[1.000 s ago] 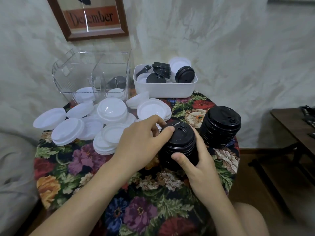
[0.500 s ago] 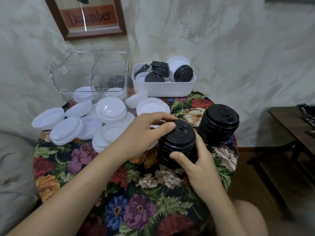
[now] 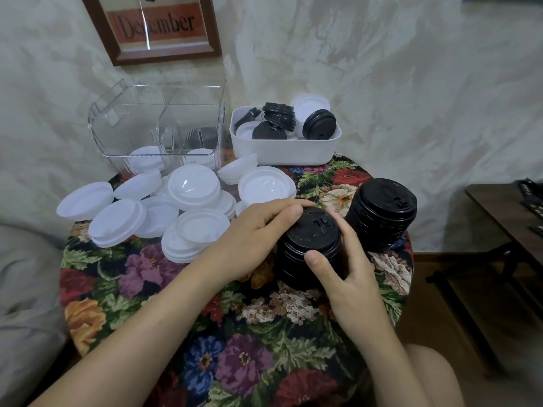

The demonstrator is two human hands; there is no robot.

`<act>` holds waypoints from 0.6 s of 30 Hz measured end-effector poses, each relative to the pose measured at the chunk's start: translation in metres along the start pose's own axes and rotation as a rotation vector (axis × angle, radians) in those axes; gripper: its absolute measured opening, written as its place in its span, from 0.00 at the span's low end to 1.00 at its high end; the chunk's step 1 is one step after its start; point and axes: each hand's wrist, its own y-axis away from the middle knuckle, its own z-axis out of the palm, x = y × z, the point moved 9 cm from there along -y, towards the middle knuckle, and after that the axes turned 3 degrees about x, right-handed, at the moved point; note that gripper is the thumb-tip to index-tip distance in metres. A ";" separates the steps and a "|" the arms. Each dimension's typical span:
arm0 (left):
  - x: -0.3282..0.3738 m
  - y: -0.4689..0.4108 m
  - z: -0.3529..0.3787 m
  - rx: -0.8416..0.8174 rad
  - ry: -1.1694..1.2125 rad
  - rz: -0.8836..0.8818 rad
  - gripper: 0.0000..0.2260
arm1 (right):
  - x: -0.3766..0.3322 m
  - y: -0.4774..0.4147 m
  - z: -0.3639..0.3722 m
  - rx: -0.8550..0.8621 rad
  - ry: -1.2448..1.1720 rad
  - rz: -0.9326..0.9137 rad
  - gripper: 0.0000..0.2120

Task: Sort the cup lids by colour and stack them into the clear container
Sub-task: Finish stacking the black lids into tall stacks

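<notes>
Hands — left (image 3: 252, 239), right (image 3: 348, 276) — grip black stack (image 3: 311, 235).

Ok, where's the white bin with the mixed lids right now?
Head view: the white bin sits at the far edge of the table, just right of the clear container and behind the loose white lids.
</notes>
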 end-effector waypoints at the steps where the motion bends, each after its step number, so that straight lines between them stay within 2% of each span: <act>1: -0.003 0.003 0.001 -0.014 -0.003 -0.011 0.16 | 0.001 0.000 0.000 0.002 -0.002 0.002 0.31; 8: -0.021 0.026 0.009 -0.190 0.135 -0.079 0.35 | 0.001 0.000 -0.001 0.011 -0.007 0.020 0.27; 14: -0.017 0.023 0.006 -0.134 0.103 -0.028 0.31 | -0.016 -0.015 -0.002 -0.084 0.086 0.013 0.29; 18: -0.019 0.023 0.007 -0.134 0.096 -0.031 0.33 | -0.017 -0.019 0.003 -0.201 0.056 0.018 0.30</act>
